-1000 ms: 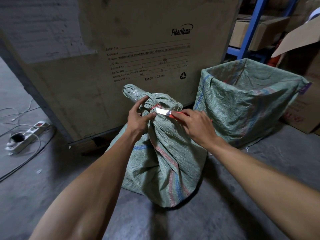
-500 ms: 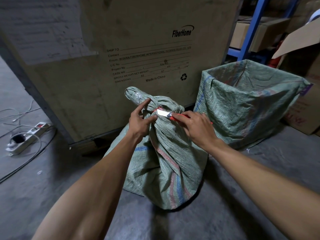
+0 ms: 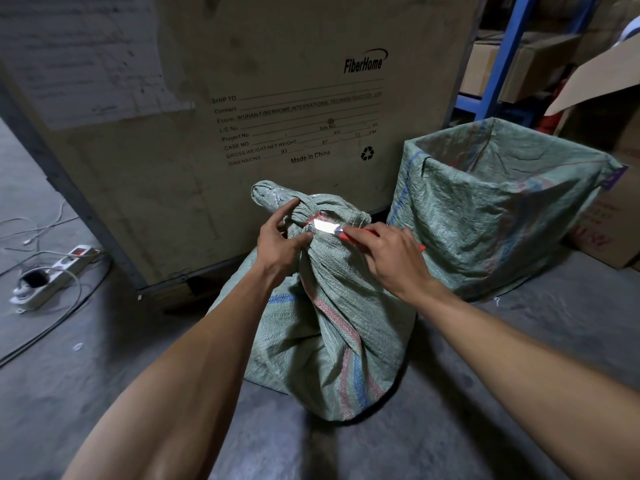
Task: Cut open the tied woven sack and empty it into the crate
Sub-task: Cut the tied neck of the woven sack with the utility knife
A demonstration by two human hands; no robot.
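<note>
A green woven sack (image 3: 332, 327) with red and blue stripes stands on the concrete floor, its neck bunched and bound with a red tie (image 3: 313, 220). My left hand (image 3: 280, 244) pinches the neck just below the tie, index finger stretched along the knot. My right hand (image 3: 391, 258) grips a red-handled knife (image 3: 329, 226), whose bright blade lies against the tie. To the right stands the crate (image 3: 498, 209), open-topped and lined with the same green woven cloth; what is inside it is hidden.
A big FiberHome cardboard case (image 3: 242, 98) rises directly behind the sack. A white power strip (image 3: 52, 275) and cables lie on the floor at left. Blue shelving (image 3: 498, 64) and cardboard boxes (image 3: 609, 209) stand at the right.
The sack top and both hands sit slightly lower in the picture than before. The blade stays against the red tie and both grips are unchanged.
</note>
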